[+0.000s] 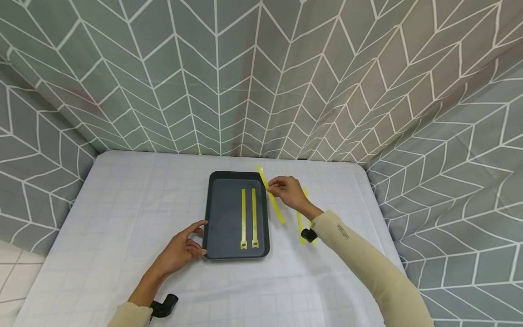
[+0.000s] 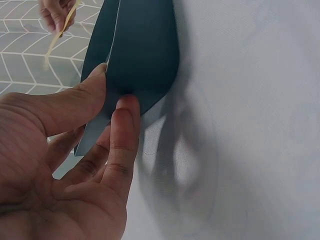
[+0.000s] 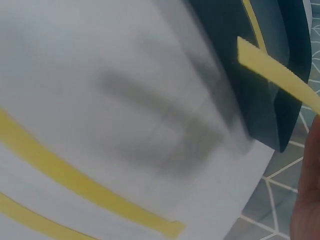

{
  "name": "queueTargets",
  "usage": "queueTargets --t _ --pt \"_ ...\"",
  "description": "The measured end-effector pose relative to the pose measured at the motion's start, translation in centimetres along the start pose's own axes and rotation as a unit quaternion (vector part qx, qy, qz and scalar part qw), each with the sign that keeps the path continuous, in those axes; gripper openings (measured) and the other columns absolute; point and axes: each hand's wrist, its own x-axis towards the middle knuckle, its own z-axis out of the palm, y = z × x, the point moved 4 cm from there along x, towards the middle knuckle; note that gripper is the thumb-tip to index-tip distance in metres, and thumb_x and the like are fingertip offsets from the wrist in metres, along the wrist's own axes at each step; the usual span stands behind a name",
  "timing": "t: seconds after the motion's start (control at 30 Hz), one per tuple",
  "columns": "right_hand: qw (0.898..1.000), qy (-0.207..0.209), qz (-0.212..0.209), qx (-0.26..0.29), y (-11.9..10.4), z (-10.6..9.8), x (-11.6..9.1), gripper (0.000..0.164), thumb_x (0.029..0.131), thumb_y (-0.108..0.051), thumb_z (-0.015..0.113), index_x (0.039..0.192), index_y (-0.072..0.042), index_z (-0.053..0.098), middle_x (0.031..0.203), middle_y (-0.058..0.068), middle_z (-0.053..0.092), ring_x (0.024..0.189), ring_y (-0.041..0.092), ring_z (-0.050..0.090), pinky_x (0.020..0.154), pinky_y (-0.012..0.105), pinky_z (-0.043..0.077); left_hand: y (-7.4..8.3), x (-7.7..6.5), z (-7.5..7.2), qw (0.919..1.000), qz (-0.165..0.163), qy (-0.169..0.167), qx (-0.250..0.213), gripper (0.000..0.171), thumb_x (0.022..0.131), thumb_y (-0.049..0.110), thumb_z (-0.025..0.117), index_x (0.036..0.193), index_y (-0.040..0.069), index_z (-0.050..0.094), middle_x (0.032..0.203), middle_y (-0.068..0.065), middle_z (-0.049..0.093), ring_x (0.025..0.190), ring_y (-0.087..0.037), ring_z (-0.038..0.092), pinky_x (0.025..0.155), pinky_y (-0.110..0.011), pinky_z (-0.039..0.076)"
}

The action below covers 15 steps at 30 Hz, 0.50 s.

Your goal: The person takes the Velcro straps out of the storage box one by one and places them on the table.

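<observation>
My right hand (image 1: pixel 289 191) pinches a yellow cable strap (image 1: pixel 278 211) by its middle, at the right rim of a dark grey tray (image 1: pixel 224 218). The strap slants, its slotted head pointing to the back of the table; in the right wrist view its tail (image 3: pixel 272 72) overlaps the tray wall. Two more yellow straps (image 1: pixel 244 213) lie side by side in the tray's right half, slotted heads towards me. At the tray's left side my left hand (image 1: pixel 177 252) holds its edge, the thumb (image 2: pixel 92 90) at the rim and fingertips against the outer wall.
More yellow straps (image 3: pixel 85 182) lie on the table to the right of the tray, partly hidden under my right forearm in the head view. A white cloth (image 1: pixel 143 200) covers the table. Patterned grey curtains (image 1: pixel 229 91) hang behind it and at both sides.
</observation>
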Motion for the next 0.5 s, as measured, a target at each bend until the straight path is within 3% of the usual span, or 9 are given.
queueTargets --t 0.27,0.5 --pt "0.992 0.046 0.115 0.032 2.5 -0.7 -1.6 0.016 0.092 -0.011 0.073 0.103 0.0 0.073 0.094 0.016 0.075 0.078 0.02 0.073 0.08 0.042 0.06 -0.1 0.0 0.0 1.0 0.005 -0.006 -0.005 0.084 0.08 -0.007 0.077 0.153 0.006 0.037 0.133 -0.025 0.047 0.085 -0.018 0.065 0.067 -0.025 0.053" --pt "0.979 0.042 0.189 0.068 4.1 -0.8 -2.9 0.019 0.093 -0.008 0.071 0.108 0.004 0.07 0.1 0.018 0.073 0.079 0.017 0.073 0.084 0.04 0.059 0.0 0.0 0.0 0.9999 0.012 -0.007 -0.006 0.084 0.08 -0.006 0.077 0.153 0.006 0.036 0.131 -0.025 0.047 0.084 -0.018 0.065 0.067 -0.025 0.053"
